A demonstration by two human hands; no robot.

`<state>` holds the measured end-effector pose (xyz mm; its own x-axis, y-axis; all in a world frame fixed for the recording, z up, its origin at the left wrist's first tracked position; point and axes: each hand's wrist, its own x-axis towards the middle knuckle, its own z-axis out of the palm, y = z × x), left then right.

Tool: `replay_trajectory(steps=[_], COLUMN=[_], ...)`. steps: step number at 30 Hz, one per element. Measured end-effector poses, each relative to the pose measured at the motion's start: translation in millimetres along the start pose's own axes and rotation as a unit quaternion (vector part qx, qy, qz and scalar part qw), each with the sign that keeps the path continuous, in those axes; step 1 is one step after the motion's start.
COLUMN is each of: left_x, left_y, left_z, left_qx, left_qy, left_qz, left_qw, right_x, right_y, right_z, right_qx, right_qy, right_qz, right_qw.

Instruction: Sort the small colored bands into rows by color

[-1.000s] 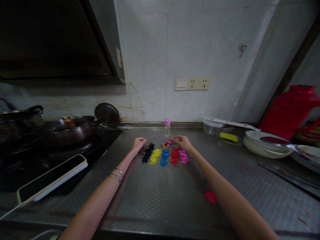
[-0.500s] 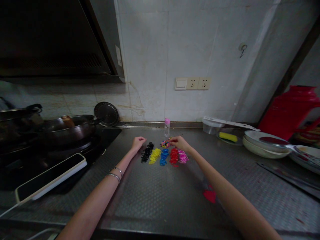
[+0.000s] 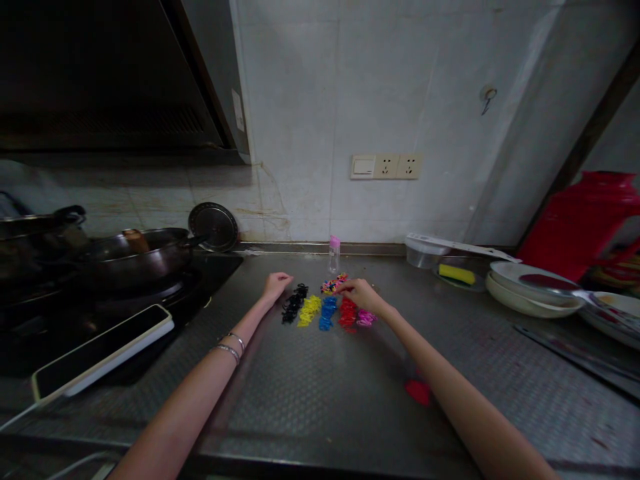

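Small loops that look like rubber bands lie sorted by colour in a row: black (image 3: 294, 304), yellow (image 3: 309, 311), blue (image 3: 328, 313), red (image 3: 348, 315) and pink (image 3: 367, 318). Behind the row is a mixed-colour pile (image 3: 333, 285). My left hand (image 3: 277, 285) rests on the counter just left of the black bands, fingers closed; anything inside is hidden. Over the top of the red bands is my right hand (image 3: 359, 292), its fingertips pinched together near the blue and mixed piles. What the pinch holds is too small to tell.
A clear bottle with a pink cap (image 3: 334, 255) stands behind the mixed pile. To the left are a phone (image 3: 103, 350) and a pan (image 3: 140, 257) on the stove. Bowls (image 3: 525, 293), a yellow sponge (image 3: 457, 274) and a red jug (image 3: 575, 220) stand right.
My right hand has drawn back slightly from the mixed pile toward the blue and red bands, uncovering more of that pile. My left hand has stayed in place.
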<state>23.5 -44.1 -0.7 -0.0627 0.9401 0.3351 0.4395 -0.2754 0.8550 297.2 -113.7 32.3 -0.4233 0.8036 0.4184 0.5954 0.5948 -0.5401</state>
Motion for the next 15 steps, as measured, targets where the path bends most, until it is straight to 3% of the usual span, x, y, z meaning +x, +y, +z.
replay_trajectory(steps=[9,15], left_x=[0.1,10.1], left_y=[-2.0,8.9], left_z=[1.2,5.1], left_qx=[0.012,0.068], left_qy=[-0.014,-0.007], left_qz=[-0.004,-0.021], left_qw=[1.000,0.997], right_x=[-12.0,-14.4], right_y=[18.0,22.0], right_z=[-14.8,-30.4], right_qx=[-0.034,-0.027], right_qy=[0.034,0.100], right_qz=[0.042,0.072], right_qw=[0.998,0.992])
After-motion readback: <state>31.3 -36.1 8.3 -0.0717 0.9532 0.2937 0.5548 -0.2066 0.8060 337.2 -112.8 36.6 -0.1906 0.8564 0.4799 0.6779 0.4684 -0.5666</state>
